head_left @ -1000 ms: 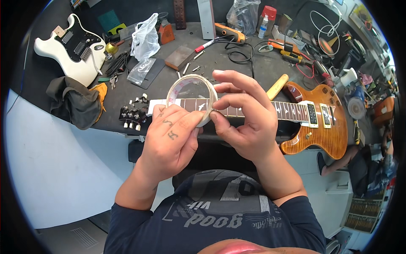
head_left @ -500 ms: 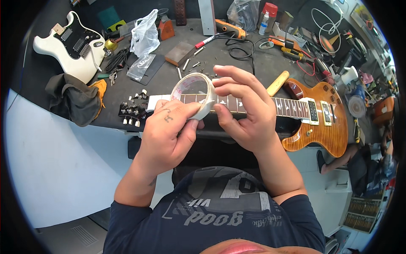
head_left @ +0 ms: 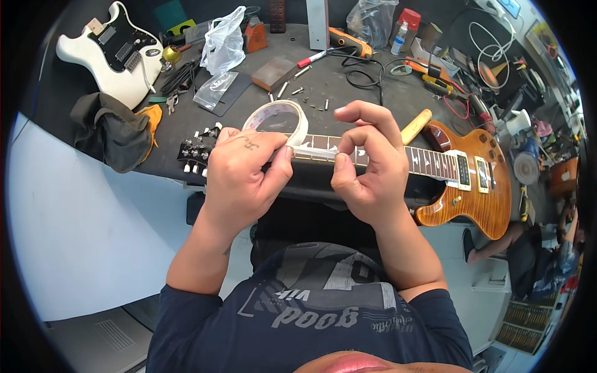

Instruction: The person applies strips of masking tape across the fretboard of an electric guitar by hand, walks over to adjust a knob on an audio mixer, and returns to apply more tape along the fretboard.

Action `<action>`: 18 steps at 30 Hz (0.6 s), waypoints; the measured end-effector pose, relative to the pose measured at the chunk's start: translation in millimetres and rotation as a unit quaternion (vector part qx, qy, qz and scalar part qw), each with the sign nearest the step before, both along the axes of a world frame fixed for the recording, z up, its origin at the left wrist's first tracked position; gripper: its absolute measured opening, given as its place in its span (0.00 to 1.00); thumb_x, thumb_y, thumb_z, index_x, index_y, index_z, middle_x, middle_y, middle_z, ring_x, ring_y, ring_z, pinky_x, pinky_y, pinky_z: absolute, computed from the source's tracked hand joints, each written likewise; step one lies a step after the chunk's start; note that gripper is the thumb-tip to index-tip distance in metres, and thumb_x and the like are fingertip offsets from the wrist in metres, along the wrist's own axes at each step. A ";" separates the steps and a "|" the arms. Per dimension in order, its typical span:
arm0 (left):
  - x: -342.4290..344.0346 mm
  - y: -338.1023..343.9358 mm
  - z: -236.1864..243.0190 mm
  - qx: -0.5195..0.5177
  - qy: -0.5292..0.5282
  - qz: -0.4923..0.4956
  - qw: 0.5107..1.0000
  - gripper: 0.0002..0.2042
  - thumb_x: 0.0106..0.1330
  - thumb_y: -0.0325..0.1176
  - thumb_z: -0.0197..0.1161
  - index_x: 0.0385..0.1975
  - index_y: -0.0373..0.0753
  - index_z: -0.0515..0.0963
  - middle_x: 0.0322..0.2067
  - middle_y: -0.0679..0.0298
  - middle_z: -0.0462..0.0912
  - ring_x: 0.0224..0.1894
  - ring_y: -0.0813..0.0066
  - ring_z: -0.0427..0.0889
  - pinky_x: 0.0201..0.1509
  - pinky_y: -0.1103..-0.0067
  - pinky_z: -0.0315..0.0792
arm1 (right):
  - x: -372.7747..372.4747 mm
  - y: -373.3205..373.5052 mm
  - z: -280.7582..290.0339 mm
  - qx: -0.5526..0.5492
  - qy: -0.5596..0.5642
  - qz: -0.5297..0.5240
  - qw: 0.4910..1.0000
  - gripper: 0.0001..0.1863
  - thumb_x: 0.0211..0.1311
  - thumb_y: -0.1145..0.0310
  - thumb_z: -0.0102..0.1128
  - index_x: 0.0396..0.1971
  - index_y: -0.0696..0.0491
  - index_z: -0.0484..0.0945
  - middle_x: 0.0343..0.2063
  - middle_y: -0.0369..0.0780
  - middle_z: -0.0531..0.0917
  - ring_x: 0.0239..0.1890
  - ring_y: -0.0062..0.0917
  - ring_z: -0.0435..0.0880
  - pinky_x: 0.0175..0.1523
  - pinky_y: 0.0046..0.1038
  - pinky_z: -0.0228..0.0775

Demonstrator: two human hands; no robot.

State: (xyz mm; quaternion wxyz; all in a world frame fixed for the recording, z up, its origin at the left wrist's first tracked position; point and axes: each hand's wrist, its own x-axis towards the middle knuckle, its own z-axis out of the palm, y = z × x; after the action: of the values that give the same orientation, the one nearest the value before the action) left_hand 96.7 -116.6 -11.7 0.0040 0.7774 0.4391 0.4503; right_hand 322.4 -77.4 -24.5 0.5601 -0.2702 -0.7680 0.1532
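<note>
One tape roll (head_left: 301, 128) clamped in the left hand (head_left: 250, 166), right hand (head_left: 375, 177) half-curled, pinching its pulled-out strip (head_left: 315, 153)

A person's left hand (head_left: 249, 165) held a roll of cream tape (head_left: 301, 129) in its grip above a dark workshop counter (head_left: 339, 81), while the right hand (head_left: 373, 168) pinched the end of a short strip (head_left: 316, 151) extending between the two. Behind the hands lay an amber electric guitar (head_left: 476, 208), its black headstock (head_left: 198, 149) to the left and its body to the right. A white guitar body (head_left: 93, 59) with a black pickguard (head_left: 127, 34) sat at far left, near a crumpled dark cloth (head_left: 109, 133). A red-capped marker (head_left: 311, 59) lay near a brown block (head_left: 277, 74).
</note>
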 end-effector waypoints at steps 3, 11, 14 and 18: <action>0.6 1.6 2.1 -0.007 0.020 0.018 1.000 0.05 0.68 0.24 0.69 0.40 0.31 0.87 0.29 0.57 0.88 0.29 0.60 0.82 0.44 0.68 0.68 | 9.5 12.2 -6.6 0.019 0.022 -0.002 1.000 0.11 0.52 0.76 0.70 0.37 0.58 0.84 0.57 0.48 0.84 0.55 0.40 0.86 0.59 0.38 0.80; 12.0 0.8 -2.1 0.040 0.130 0.078 0.988 0.11 0.68 0.28 0.70 0.48 0.35 0.83 0.36 0.59 0.86 0.41 0.57 0.81 0.48 0.60 0.62 | -26.2 4.6 7.3 0.016 -0.016 0.012 1.000 0.17 0.55 0.75 0.77 0.45 0.59 0.84 0.49 0.48 0.88 0.50 0.44 0.90 0.54 0.41 0.84; 14.1 0.9 -1.9 0.038 0.130 0.091 0.987 0.11 0.68 0.30 0.70 0.48 0.35 0.83 0.35 0.60 0.85 0.40 0.57 0.81 0.47 0.60 0.61 | -30.8 7.4 -4.1 0.045 -0.022 -0.014 0.999 0.15 0.55 0.78 0.77 0.42 0.58 0.86 0.50 0.46 0.89 0.51 0.41 0.90 0.53 0.38 0.85; 17.4 1.1 0.1 0.042 0.107 0.094 0.989 0.07 0.68 0.29 0.69 0.44 0.38 0.85 0.33 0.59 0.85 0.39 0.59 0.81 0.46 0.61 0.60 | -32.9 14.3 -14.4 0.124 -0.024 -0.037 0.991 0.12 0.52 0.79 0.78 0.37 0.56 0.87 0.52 0.44 0.88 0.53 0.40 0.89 0.56 0.37 0.84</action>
State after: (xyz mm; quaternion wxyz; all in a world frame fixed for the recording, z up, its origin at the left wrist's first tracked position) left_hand 114.1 -115.5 -11.6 -0.1181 0.7756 0.4888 0.3815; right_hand 289.6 -63.1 -38.9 0.5758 -0.2302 -0.7839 0.0298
